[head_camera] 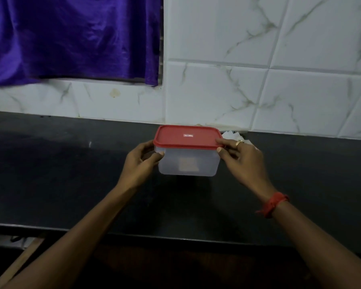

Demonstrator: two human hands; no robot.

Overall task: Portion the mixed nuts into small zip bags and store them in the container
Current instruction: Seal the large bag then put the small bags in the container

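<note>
Your container [188, 163] is toward the back of the table [71, 174], its red lid [188, 135] on. Your left hand [140, 163] grips one end wall, fingers curled round it. Your right hand [242, 159] pinches the lid's corner. Hold the body steady and peel the lid upward from that corner, not sideways.
</note>
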